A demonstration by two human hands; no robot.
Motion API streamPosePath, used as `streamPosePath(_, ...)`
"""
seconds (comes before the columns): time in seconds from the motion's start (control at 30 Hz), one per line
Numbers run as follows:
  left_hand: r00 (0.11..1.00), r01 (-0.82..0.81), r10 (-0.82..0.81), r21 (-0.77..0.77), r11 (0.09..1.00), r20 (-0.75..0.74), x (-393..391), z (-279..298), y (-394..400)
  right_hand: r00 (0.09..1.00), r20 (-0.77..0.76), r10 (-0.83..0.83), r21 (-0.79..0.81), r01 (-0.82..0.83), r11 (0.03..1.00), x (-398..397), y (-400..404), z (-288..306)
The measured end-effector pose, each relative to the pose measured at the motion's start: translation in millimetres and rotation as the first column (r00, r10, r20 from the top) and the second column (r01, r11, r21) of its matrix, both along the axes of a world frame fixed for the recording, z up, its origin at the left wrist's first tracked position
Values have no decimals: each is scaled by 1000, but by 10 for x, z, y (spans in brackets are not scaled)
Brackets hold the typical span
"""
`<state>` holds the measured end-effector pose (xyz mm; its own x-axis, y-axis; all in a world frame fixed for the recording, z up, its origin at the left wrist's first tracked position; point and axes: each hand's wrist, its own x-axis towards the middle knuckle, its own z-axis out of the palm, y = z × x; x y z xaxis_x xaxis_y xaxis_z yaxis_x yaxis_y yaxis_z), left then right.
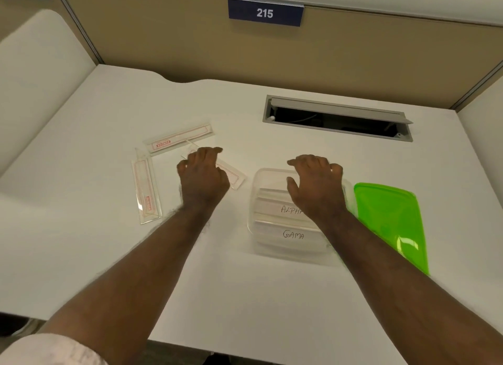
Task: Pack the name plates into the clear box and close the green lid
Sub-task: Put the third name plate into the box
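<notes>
White desk surface (245, 296) carries everything here. Near the middle stands the clear box (288, 244), open on top, with name plates stacked inside; one reads "ALPHA", partly covered, and the one nearer the person reads "GAMA" (293, 234). The green lid (392, 217) lies flat on the desk just beside the box on its right. The right hand (315, 185) hovers palm-down over the far part of the box, fingers spread apart and gripping nothing. The left hand (202, 178) rests palm-down over a clear name plate with red edging (234, 178), fingers curled onto it; whether it is truly gripped I cannot tell. Two more such plates lie to the left: one slanted along the far side (178, 138), one running lengthwise toward the person (145, 190), their ends nearly touching. Behind sits an open cable slot (337, 118), and a "215" sign (265, 12) hangs on the partition.
</notes>
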<state>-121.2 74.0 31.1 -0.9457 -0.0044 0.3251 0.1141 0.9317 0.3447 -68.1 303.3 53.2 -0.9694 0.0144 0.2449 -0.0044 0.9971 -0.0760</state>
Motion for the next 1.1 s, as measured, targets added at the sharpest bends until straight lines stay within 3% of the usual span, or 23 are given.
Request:
streamPosePath(0.13,974,-194,184,73,978,129,-131,-13,-215,997,34,65,-6,-65,998,-186,-340,-58)
streamPosePath(0.33,930,-272,225,133,953,291,-404,-120,-445,984,103,144,49,-150,987,-500,-795,-136)
streamPosePath(0.47,876,-304,135,314,899,463,-586,-272,-543,971,189,148,124,-173,977,-694,-1002,-202)
streamPosePath(0.67,787,-305,12,371,877,617,-773,-364,-515,922,374,99,184,-178,967,-906,-1235,-316)
streamPosePath(0.8,728,-397,-144,583,709,671,-775,-362,-419,899,437,17,226,-128,966,-1007,-1313,-339)
streamPosePath(0.93,680,-495,-213,653,573,702,-733,-361,-334,894,447,-18,246,-104,964,-1036,-1311,-352)
streamPosePath(1.1,650,-501,-303,693,519,697,-675,-323,-269,914,405,21,240,-128,962,-1000,-1321,-353)
